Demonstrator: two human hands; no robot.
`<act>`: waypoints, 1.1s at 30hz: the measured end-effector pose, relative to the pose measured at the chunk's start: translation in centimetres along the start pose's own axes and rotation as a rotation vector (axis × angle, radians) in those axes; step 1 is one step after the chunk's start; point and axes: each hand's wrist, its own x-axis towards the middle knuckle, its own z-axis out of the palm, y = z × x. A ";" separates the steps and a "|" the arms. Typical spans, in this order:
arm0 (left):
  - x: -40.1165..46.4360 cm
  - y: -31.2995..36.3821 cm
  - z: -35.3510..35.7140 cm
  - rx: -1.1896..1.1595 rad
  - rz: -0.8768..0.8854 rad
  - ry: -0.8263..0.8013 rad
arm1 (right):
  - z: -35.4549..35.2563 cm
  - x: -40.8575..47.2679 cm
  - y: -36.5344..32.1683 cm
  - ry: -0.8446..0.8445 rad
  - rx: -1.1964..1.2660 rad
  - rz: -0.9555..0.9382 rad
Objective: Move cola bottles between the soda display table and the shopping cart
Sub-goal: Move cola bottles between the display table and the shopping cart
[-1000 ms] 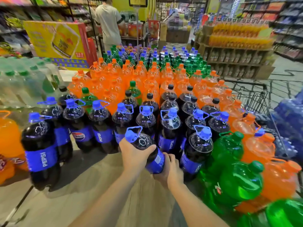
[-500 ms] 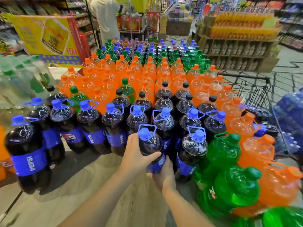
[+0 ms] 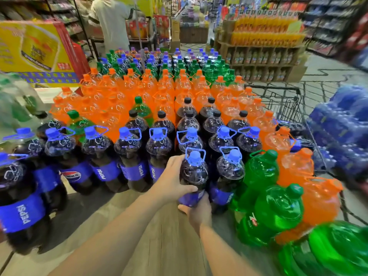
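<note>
Where the blue labels face the camera, the word PEPSI reads clearly on the nearest cola bottle at the left edge (image 3: 19, 198) and on several in the front row (image 3: 99, 162), one of which shows the round Pepsi logo. A yellow sign (image 3: 35, 48) at the upper left carries print too blurred to read.

Both hands are on one cola bottle (image 3: 194, 176), which stands upright on the pale counter (image 3: 111, 216) at the near edge of the dark cluster, just beside another blue-capped bottle (image 3: 229, 172). The left hand (image 3: 171, 182) wraps its side, thumb lying across the front just above the blue label and fingers curled round the far side. The right hand (image 3: 198, 214) grips the base from below and in front; its fingers are mostly hidden behind the bottle, so they seem curled under it. The held bottle is dark, with a blue cap and a blue carry loop at the neck.

Green bottles (image 3: 274, 204) crowd the right, with orange bottles (image 3: 318, 198) behind and across the middle of the display. A black wire shopping cart (image 3: 282, 102) stands past the right edge, near blue shrink-wrapped packs (image 3: 346, 128). A person in a light shirt (image 3: 113, 24) stands at the far shelves.
</note>
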 end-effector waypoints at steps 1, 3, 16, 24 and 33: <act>0.0 0.0 0.0 -0.011 0.005 -0.005 | -0.2 -0.2 -0.5 -0.003 -0.046 0.001; 0.0 0.1 -0.1 -0.015 0.016 -0.004 | -0.8 -0.8 -1.6 -0.013 -0.158 0.003; 0.9 1.6 -2.1 0.429 0.012 -0.095 | -8.4 -7.4 -2.0 0.130 -0.858 -0.182; -1.4 1.6 -2.2 0.505 0.087 0.022 | -13.7 -12.7 -0.5 0.299 -0.913 -0.105; -5.8 5.9 -1.5 0.656 0.334 -0.065 | -19.0 -17.2 0.6 0.332 -1.032 -0.121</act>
